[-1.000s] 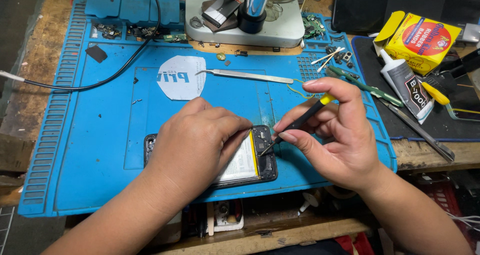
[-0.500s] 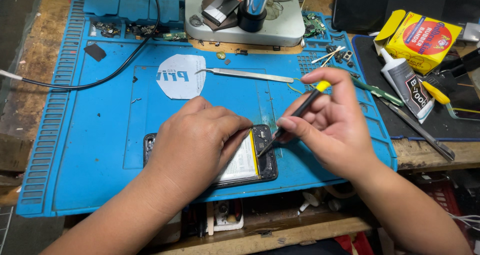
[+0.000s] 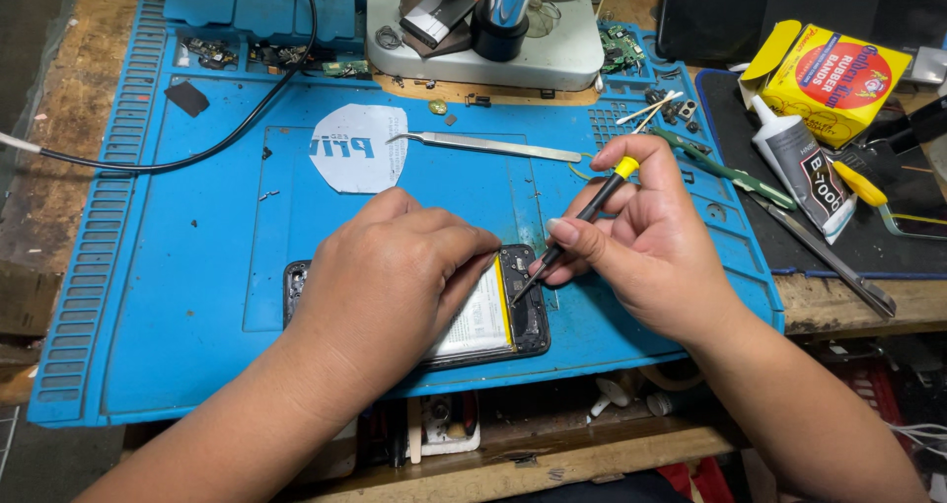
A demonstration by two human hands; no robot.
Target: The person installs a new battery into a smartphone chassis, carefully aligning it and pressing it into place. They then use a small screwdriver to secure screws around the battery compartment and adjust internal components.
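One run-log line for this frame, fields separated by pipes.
left hand pressing down opened phone on blue repair mat | right hand holding screwdriver, tip at phone's right end | tweezers lying beyond

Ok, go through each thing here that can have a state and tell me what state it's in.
Phone: back off, insides showing, flat on the blue mat.
Left hand: pressing the phone.
Right hand: gripping a screwdriver, tip at the phone.
Tweezers: lying unused.
Glue tube: capped, lying down.

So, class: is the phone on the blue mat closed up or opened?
Opened. The phone lies with its back off: its battery and dark inner parts show beside the left hand, and the right hand points a screwdriver into it.
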